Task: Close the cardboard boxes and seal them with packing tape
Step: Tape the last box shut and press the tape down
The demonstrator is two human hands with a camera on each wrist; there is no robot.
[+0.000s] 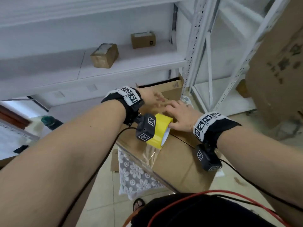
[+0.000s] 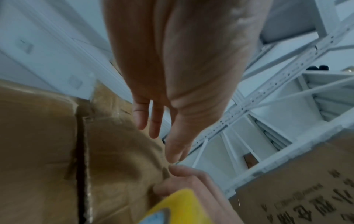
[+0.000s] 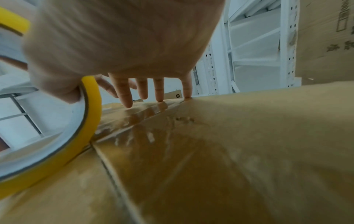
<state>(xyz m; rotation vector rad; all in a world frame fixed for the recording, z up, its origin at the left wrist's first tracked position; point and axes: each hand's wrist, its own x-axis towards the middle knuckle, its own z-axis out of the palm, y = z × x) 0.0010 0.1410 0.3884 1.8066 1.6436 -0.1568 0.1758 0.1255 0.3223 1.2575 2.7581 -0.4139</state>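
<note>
yellow tape roll [image 1: 159,132] on edge (core sideways), atop box [image 1: 182,163]

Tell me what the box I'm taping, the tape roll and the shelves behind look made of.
Box: brown corrugated cardboard, matte, glossy where clear tape lies.
Tape roll: yellow plastic film, apparently on a white, likely card core.
Shelves: white-painted metal, judging by the perforated uprights.

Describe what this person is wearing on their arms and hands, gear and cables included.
Both forearms are bare, with no sleeves or gloves. The left hand and right hand each have a black wrist strap carrying a white band of black-and-white square markers. A dark, marker-covered camera block hangs under each wrist, trailing a black cable.
</note>
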